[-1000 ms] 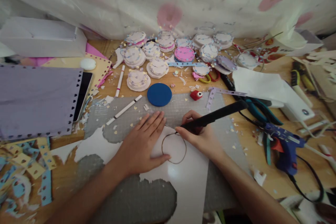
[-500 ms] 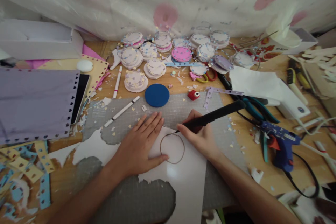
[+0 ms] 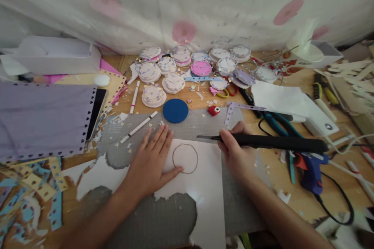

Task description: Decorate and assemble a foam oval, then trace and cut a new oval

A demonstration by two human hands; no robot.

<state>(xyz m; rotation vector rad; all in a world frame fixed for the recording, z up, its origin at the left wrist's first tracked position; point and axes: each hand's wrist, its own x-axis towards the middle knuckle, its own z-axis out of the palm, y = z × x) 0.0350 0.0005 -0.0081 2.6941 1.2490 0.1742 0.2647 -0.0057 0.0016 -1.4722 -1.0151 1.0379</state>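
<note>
My left hand (image 3: 153,159) lies flat with fingers stretched on a white sheet (image 3: 204,190), its thumb touching a brown-edged circle (image 3: 185,158) on the sheet. In my right hand (image 3: 238,153) is a black-handled craft knife (image 3: 277,142), its thin tip pointing left above the sheet's top edge, apart from the circle. The sheet has scalloped cut-outs along its lower left side and rests on a grey cutting mat (image 3: 140,218). Just beyond my left fingertips sits a blue disc (image 3: 175,111).
Layered, trimmed paper rounds (image 3: 173,82) cluster at the back. A white marker (image 3: 138,127) and a red punch (image 3: 213,110) lie on the mat. Pliers (image 3: 277,124) and a blue glue gun (image 3: 312,173) are at right. Punched paper strips (image 3: 37,186) and a purple sheet (image 3: 43,120) occupy the left.
My right hand has lifted the knife tip off the circle's top and moved right, turning the handle nearly level. My left hand stays flat on the sheet. The view has shifted slightly.
</note>
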